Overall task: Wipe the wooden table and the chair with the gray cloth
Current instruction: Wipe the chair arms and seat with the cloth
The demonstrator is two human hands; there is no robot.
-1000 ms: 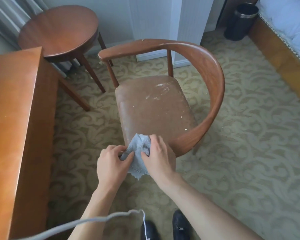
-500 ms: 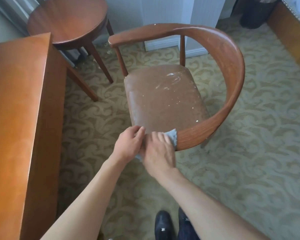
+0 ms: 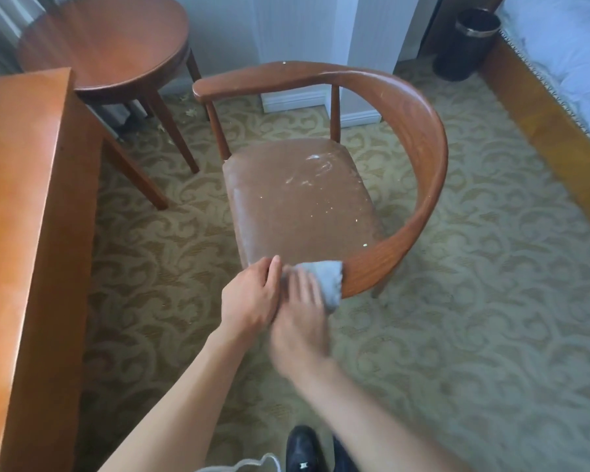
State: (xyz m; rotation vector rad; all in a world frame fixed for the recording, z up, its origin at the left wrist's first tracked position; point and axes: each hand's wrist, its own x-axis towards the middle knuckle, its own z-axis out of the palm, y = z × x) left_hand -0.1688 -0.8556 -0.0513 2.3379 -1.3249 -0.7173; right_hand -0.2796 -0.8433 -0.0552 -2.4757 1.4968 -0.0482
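Observation:
The wooden chair (image 3: 419, 137) stands in the middle, its brown seat (image 3: 297, 206) flecked with white specks and smears. The gray cloth (image 3: 327, 284) lies over the near end of the chair's curved armrest. My right hand (image 3: 300, 321), blurred, presses on the cloth's left part. My left hand (image 3: 252, 298) rests beside it at the seat's front edge, fingers together, touching the right hand; whether it also grips the cloth is hidden. The wooden table (image 3: 17, 212) runs along the left edge.
A round wooden side table (image 3: 106, 46) stands at the back left, its legs near the chair. A black bin (image 3: 467, 42) and a bed frame (image 3: 542, 107) are at the right. Patterned carpet surrounds the chair. My shoes (image 3: 307, 451) are at the bottom.
The cloth has moved from between both hands at the seat's front to the right, onto the armrest end. The right hand followed it; the view shifted.

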